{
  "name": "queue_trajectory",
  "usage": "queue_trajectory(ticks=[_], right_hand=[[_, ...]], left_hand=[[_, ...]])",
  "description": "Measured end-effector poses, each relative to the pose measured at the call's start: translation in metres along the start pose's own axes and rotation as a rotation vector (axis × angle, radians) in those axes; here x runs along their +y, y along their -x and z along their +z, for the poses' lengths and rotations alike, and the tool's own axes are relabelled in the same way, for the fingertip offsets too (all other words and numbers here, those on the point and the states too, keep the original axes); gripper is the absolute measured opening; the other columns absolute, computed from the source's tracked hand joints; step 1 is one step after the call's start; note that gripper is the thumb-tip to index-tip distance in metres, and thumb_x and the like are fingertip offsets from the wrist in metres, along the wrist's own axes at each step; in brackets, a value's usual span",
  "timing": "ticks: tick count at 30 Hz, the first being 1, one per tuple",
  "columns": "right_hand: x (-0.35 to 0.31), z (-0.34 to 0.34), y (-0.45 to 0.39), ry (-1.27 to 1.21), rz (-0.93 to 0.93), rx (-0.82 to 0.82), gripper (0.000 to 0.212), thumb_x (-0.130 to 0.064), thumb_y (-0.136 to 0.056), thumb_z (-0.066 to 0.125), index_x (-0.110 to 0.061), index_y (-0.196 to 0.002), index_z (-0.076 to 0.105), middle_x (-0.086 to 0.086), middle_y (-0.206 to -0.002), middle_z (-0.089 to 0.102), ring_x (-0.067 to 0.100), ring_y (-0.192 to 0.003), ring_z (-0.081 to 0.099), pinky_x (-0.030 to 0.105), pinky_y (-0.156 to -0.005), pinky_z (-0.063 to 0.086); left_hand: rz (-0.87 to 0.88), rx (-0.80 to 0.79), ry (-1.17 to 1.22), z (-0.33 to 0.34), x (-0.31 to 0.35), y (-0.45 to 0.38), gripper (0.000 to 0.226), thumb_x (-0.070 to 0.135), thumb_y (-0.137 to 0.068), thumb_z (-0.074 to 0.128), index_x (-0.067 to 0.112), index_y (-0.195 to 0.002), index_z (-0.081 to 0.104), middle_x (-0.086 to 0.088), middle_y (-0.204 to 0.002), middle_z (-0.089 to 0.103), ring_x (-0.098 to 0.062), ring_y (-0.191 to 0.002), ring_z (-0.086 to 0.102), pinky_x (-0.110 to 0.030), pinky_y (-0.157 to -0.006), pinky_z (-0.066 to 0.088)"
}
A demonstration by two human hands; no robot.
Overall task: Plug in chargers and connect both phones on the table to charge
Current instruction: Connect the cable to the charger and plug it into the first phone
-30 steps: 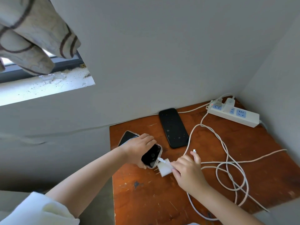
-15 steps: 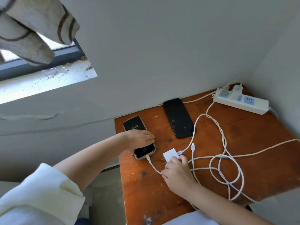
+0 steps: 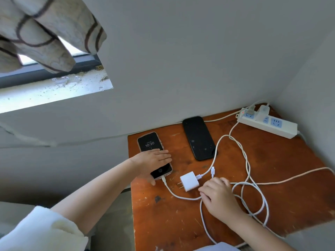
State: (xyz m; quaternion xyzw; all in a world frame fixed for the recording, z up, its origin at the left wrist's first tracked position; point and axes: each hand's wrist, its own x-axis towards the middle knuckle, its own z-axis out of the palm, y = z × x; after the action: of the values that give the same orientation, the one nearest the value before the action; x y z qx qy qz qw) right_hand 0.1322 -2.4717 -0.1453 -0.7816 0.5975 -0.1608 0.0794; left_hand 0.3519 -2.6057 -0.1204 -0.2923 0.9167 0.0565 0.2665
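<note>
A phone with a lit screen reading 10:20 (image 3: pixel 149 144) lies at the table's left edge, with a white cable plugged into its near end (image 3: pixel 164 178). My left hand (image 3: pixel 154 160) lies across this phone, fingers flat on the screen and thumb at its near edge. A dark black phone (image 3: pixel 198 137) lies beside it with no cable in it. A white charger adapter (image 3: pixel 189 181) lies loose on the table, prongs bare. My right hand (image 3: pixel 219 196) is curled over the white cable just right of the adapter. A free cable connector (image 3: pixel 213 172) lies above that hand.
A white power strip (image 3: pixel 272 125) sits at the back right corner with a white charger (image 3: pixel 263 109) and another plug in it. Loops of white cable (image 3: pixel 253 192) cover the right half of the orange-brown table (image 3: pixel 163 223). Walls close the back and right sides.
The left phone went from tilted in my left hand to flat on the table, screen lit, cable plugged in. My right hand left the connector and adapter and moved right onto the cable.
</note>
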Motion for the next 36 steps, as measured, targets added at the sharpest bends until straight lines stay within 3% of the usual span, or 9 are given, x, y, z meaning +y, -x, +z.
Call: queue_trajectory(ticks=[2, 4, 6, 7, 9, 14, 20, 29, 36], right_hand=[[0.013, -0.004, 0.002, 0.021, 0.059, 0.017, 0.026, -0.002, -0.046, 0.089, -0.013, -0.066, 0.075, 0.001, -0.064, 0.073, 0.020, -0.063, 0.070, 0.040, -0.061, 0.056], [0.022, -0.007, 0.006, 0.071, 0.131, 0.061, 0.005, -0.012, -0.072, 0.074, -0.008, -0.075, 0.075, 0.009, -0.075, 0.074, 0.028, -0.073, 0.071, 0.045, -0.063, 0.056], [0.030, -0.010, 0.012, 0.104, 0.229, -0.040, 0.057, -0.036, -0.097, 0.027, -0.005, -0.087, 0.074, 0.016, -0.089, 0.074, 0.035, -0.085, 0.070, 0.052, -0.070, 0.055], [0.029, -0.013, 0.013, 0.091, 0.282, -0.133, 0.076, -0.044, -0.097, 0.008, -0.005, -0.092, 0.072, 0.018, -0.096, 0.073, 0.037, -0.092, 0.068, 0.055, -0.073, 0.054], [0.030, -0.011, 0.016, 0.137, 0.315, -0.202, 0.089, -0.052, -0.092, -0.006, -0.005, -0.103, 0.069, 0.021, -0.110, 0.068, 0.041, -0.104, 0.062, 0.061, -0.081, 0.048], [0.037, 0.009, 0.017, 0.206, 0.313, -0.280, 0.115, -0.062, -0.066, -0.039, -0.017, -0.134, 0.042, 0.011, -0.147, 0.036, 0.031, -0.138, 0.026, 0.058, -0.110, 0.017], [0.034, 0.012, 0.017, 0.267, 0.301, -0.265, 0.107, -0.058, -0.072, -0.035, -0.017, -0.136, 0.040, 0.011, -0.147, 0.036, 0.030, -0.138, 0.027, 0.057, -0.110, 0.017], [0.034, 0.014, 0.018, 0.268, 0.308, -0.300, 0.048, -0.041, -0.097, 0.032, -0.016, -0.138, 0.037, 0.012, -0.149, 0.031, 0.030, -0.139, 0.022, 0.057, -0.111, 0.013], [0.030, 0.009, 0.017, 0.235, 0.336, -0.279, 0.059, -0.042, -0.087, 0.022, -0.013, -0.132, 0.045, 0.013, -0.145, 0.040, 0.032, -0.136, 0.030, 0.057, -0.110, 0.018]], left_hand=[[-0.055, 0.141, 0.082, 0.016, 0.009, 0.003, 0.077, 0.050, -0.086, 0.046, 0.018, -0.143, 0.006, -0.002, -0.154, 0.008, -0.016, -0.141, -0.004, -0.028, -0.109, -0.009], [-0.153, 0.282, 0.172, 0.035, 0.028, 0.008, 0.071, 0.054, -0.089, 0.034, 0.020, -0.143, 0.003, 0.000, -0.154, 0.005, -0.013, -0.137, -0.014, -0.027, -0.104, -0.018], [-0.305, 0.393, 0.288, 0.052, 0.057, 0.015, 0.068, 0.058, -0.089, 0.019, 0.022, -0.141, -0.003, 0.003, -0.152, -0.005, -0.011, -0.129, -0.026, -0.028, -0.102, -0.023], [-0.406, 0.418, 0.339, 0.062, 0.073, 0.019, 0.070, 0.063, -0.085, 0.007, 0.022, -0.140, -0.007, 0.005, -0.148, -0.012, -0.011, -0.126, -0.031, -0.028, -0.102, -0.024], [-0.600, 0.408, 0.448, 0.080, 0.102, 0.026, 0.081, 0.070, -0.071, -0.016, 0.022, -0.136, -0.017, 0.005, -0.143, -0.023, -0.013, -0.123, -0.037, -0.028, -0.103, -0.022], [-0.895, 0.384, 0.569, 0.095, 0.127, 0.029, 0.075, 0.059, -0.088, 0.016, 0.012, -0.141, -0.009, -0.008, -0.154, -0.008, -0.020, -0.138, -0.017, -0.030, -0.106, -0.015], [-0.883, 0.404, 0.555, 0.091, 0.129, 0.029, 0.074, 0.057, -0.089, 0.017, 0.009, -0.142, -0.004, -0.011, -0.154, -0.004, -0.023, -0.140, -0.011, -0.030, -0.106, -0.015], [-0.875, 0.445, 0.568, 0.091, 0.129, 0.030, 0.074, 0.054, -0.090, 0.022, 0.008, -0.142, -0.002, -0.010, -0.154, -0.002, -0.022, -0.140, -0.009, -0.029, -0.107, -0.014], [-0.886, 0.443, 0.551, 0.091, 0.131, 0.029, 0.073, 0.055, -0.090, 0.021, 0.009, -0.142, -0.003, -0.010, -0.154, -0.002, -0.021, -0.140, -0.009, -0.029, -0.106, -0.014]])
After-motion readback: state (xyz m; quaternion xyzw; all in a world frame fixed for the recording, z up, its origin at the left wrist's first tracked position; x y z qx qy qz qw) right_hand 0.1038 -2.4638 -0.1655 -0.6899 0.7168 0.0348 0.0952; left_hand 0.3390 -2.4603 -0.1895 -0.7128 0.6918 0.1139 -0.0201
